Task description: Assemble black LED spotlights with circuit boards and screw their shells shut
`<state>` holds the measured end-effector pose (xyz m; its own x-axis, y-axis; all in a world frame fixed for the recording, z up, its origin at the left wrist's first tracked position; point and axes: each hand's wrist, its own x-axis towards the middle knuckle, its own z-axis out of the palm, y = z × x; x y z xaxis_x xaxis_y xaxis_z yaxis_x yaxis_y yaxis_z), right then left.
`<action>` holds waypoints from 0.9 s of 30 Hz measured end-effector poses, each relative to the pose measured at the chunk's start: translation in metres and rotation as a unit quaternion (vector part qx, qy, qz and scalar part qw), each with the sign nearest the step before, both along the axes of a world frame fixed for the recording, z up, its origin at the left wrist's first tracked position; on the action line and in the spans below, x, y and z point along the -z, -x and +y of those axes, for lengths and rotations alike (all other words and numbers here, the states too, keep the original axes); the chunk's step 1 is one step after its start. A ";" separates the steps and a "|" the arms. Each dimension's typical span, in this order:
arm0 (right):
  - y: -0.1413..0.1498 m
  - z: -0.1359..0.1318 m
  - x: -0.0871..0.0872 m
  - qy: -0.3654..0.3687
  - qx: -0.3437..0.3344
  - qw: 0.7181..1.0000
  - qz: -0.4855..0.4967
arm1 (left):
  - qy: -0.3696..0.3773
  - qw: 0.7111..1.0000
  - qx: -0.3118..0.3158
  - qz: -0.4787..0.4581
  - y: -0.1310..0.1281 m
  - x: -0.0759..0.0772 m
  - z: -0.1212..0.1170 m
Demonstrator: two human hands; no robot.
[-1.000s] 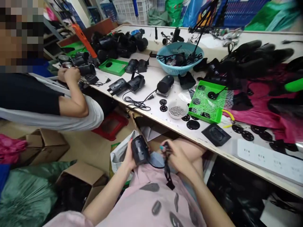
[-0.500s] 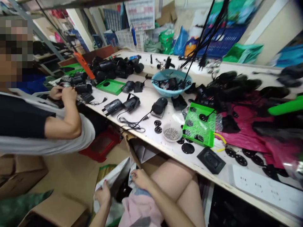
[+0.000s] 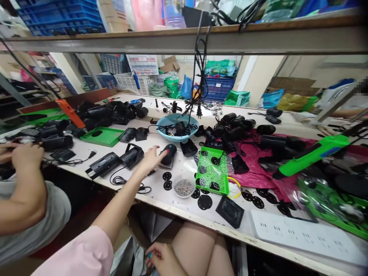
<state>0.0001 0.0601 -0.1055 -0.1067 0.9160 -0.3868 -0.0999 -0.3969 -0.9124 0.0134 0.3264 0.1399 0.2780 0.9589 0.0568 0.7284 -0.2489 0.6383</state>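
My left hand (image 3: 151,158) reaches across the bench with its fingers apart. Its fingertips are at the black rounded housing (image 3: 169,154), a lamp-like device standing on a flat base; whether they press on it I cannot tell. Low over my lap is my right hand (image 3: 161,256), its fingers curled in; anything inside them is hidden. A whitish bag (image 3: 129,255) hangs beside that hand under the bench edge. Left of the housing lie two black cylindrical devices, one (image 3: 105,165) nearer and one (image 3: 132,155) with a bracket. In front stands a bowl of small metal screws (image 3: 184,188).
A blue basket (image 3: 161,132) with black parts stands behind. To the right are a green tray (image 3: 198,180), black discs (image 3: 204,202), a square black plate (image 3: 230,211), a green electric screwdriver (image 3: 313,155) and a white strip (image 3: 304,234). A co-worker's hands (image 3: 27,155) work at far left.
My left hand has left the bag beside my lap and stretched forward to the black housing. My right hand stays low and has come away from the bag's edge. The view has tilted up and turned right.
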 end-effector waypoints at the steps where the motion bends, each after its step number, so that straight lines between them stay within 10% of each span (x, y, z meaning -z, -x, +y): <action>1: 0.001 0.002 0.001 0.005 0.012 1.000 0.012 | 0.006 0.999 0.007 0.033 -0.016 0.003 0.009; 7: 0.002 0.007 -0.004 0.011 0.050 0.997 0.058 | 0.013 0.987 0.048 0.154 -0.047 0.003 0.019; 14: -0.006 0.005 -0.018 -0.010 0.034 0.997 0.065 | 0.020 0.990 0.081 0.116 0.052 -0.109 -0.025; 21: -0.032 0.015 -0.140 -0.189 0.062 0.979 0.043 | 0.009 0.989 0.111 0.101 0.095 -0.198 -0.114; 24: -0.041 0.023 -0.192 -0.219 0.023 0.973 0.066 | 0.076 0.989 0.124 -0.034 0.084 -0.199 -0.142; 27: -0.045 0.019 -0.206 -0.243 -0.032 0.966 0.079 | 0.195 0.943 0.126 -0.240 0.065 -0.180 -0.155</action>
